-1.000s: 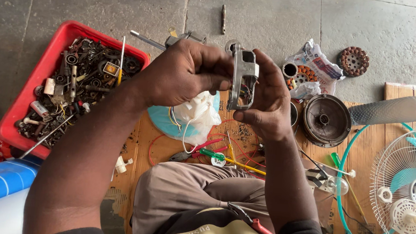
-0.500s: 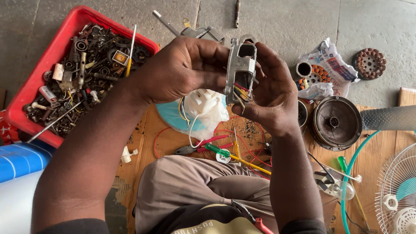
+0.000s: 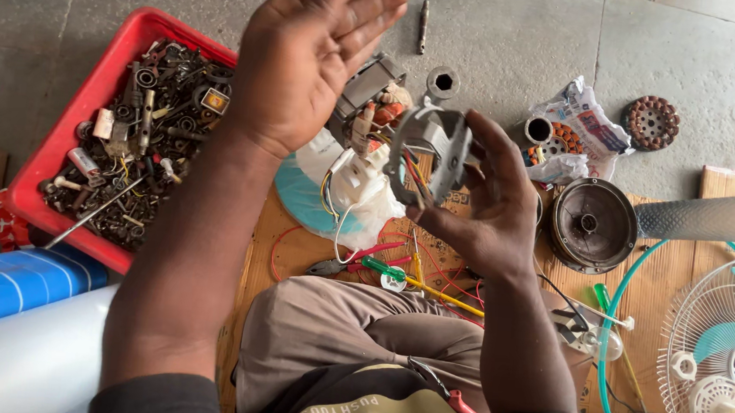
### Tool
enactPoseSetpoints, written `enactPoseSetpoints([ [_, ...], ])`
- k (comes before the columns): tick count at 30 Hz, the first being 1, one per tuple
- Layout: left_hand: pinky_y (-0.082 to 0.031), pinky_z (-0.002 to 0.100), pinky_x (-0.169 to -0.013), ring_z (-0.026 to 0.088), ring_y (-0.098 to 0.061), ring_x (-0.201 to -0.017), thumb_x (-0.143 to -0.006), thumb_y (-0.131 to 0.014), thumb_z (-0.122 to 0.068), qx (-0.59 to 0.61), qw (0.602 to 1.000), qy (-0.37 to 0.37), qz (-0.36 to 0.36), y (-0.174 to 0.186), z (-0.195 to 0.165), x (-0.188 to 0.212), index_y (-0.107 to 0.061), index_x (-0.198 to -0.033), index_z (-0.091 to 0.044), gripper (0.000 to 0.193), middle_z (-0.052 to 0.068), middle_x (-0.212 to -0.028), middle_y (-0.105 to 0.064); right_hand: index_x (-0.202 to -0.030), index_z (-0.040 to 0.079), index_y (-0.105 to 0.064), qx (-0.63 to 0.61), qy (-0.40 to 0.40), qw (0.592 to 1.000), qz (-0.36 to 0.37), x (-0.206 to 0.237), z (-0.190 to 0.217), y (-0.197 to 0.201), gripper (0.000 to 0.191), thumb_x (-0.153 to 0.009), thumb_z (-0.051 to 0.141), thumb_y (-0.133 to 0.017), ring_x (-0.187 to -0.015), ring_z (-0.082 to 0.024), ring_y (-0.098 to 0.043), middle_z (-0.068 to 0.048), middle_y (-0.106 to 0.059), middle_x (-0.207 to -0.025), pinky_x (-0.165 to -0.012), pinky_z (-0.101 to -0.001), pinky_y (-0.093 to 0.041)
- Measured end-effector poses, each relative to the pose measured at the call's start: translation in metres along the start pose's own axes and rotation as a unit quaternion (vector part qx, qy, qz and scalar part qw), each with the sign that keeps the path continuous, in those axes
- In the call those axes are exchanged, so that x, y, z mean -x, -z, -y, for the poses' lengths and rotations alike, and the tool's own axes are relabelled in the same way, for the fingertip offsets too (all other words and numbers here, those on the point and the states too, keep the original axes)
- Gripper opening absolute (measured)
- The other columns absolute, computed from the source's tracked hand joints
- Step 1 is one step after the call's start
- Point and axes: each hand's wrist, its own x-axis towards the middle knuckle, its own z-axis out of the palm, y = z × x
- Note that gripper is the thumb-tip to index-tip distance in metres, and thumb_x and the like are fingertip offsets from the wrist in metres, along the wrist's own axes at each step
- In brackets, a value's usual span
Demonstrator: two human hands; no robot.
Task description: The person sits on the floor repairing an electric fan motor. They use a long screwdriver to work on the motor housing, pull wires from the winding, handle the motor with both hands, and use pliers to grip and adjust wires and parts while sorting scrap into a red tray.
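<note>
The right hand (image 3: 489, 212) is wrapped around a grey metal fan motor housing (image 3: 429, 150), fingers curled on its rim, holding it up in the air over the lap. Coloured wires, red, yellow and black (image 3: 412, 171), spill out of the housing's open side. Just behind it there's the motor's copper-wound stator block (image 3: 374, 102), partly hidden by the other hand, so it's hard to tell if it's attached to the housing or loose.

The left hand (image 3: 309, 58) is wide open, palm showing, fingers spread and pointing up, gripping nothing. It hovers just left of the housing, not touching it as far as one can see.

Down on the concrete floor (image 3: 521, 35) on the left sits a red plastic tray (image 3: 78, 114) packed with dark metal scrap parts, screws and bearings. A white plastic bag (image 3: 360, 188) lies under the hands on a flat brown cardboard sheet (image 3: 286, 235), next to red-handled pliers (image 3: 354, 262) and a yellow-green screwdriver (image 3: 418, 280). To the right there's a round dark metal motor cover (image 3: 589, 224), a grey fan blade (image 3: 708, 216), and a white wire fan guard (image 3: 723, 357) at the edge. A rusty round rotor disc (image 3: 651, 122) lies further up on the floor.
</note>
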Motion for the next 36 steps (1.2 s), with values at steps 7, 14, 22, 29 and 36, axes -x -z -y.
enactPoseSetpoints([
  [7, -0.007, 0.043, -0.137, 0.026, -0.025, -0.160, -0.125, -0.030, -0.045, 0.166, 0.969, 0.013, 0.181, 0.028, -0.022, 0.013, -0.053, -0.153, -0.006, 0.053, 0.011, -0.159, -0.049, -0.159, -0.001, -0.040, -0.047, 0.002, 0.999, 0.001, 0.012, -0.014, -0.003, 0.102, -0.072, 0.002, -0.094, -0.145, -0.024, -0.054, -0.012, -0.053, -0.157, -0.126, -0.0425, -0.045],
  [14, -0.005, 0.043, -0.137, 0.030, -0.019, -0.161, -0.122, -0.036, -0.046, 0.162, 0.973, 0.001, 0.164, 0.036, -0.022, 0.018, -0.055, -0.155, -0.006, 0.055, 0.011, -0.158, -0.050, -0.159, 0.000, -0.040, -0.058, -0.005, 0.998, -0.005, 0.012, -0.021, -0.006, 0.101, -0.073, 0.003, -0.094, -0.146, -0.023, -0.053, -0.011, -0.053, -0.156, -0.127, -0.0429, -0.044],
  [22, -0.001, 0.042, -0.135, 0.033, -0.009, -0.163, -0.121, -0.044, -0.046, 0.155, 0.978, 0.008, 0.139, 0.033, -0.022, 0.020, -0.046, -0.158, -0.005, 0.056, 0.013, -0.165, -0.038, -0.157, 0.001, -0.041, -0.043, -0.014, 0.999, -0.021, 0.012, -0.024, -0.011, 0.102, -0.071, 0.003, -0.095, -0.147, -0.023, -0.052, -0.010, -0.053, -0.155, -0.126, -0.0427, -0.045],
  [29, 0.001, 0.042, -0.135, 0.031, -0.010, -0.163, -0.117, -0.047, -0.048, 0.144, 0.983, 0.022, 0.115, 0.023, -0.024, 0.021, -0.046, -0.156, -0.004, 0.058, 0.012, -0.163, -0.040, -0.157, 0.002, -0.040, -0.050, -0.019, 0.998, -0.031, 0.010, -0.027, -0.013, 0.103, -0.070, 0.003, -0.095, -0.147, -0.023, -0.051, -0.010, -0.052, -0.155, -0.126, -0.0429, -0.046],
  [36, -0.007, 0.038, -0.131, 0.023, -0.030, -0.152, -0.116, -0.050, -0.041, 0.090, 0.990, -0.011, 0.106, 0.006, -0.026, 0.018, -0.058, -0.122, -0.007, 0.035, 0.005, -0.138, -0.058, -0.157, 0.002, -0.040, -0.071, -0.031, 0.996, -0.032, 0.011, -0.026, -0.013, 0.104, -0.070, 0.003, -0.095, -0.147, -0.023, -0.052, -0.010, -0.053, -0.155, -0.126, -0.0429, -0.046],
])
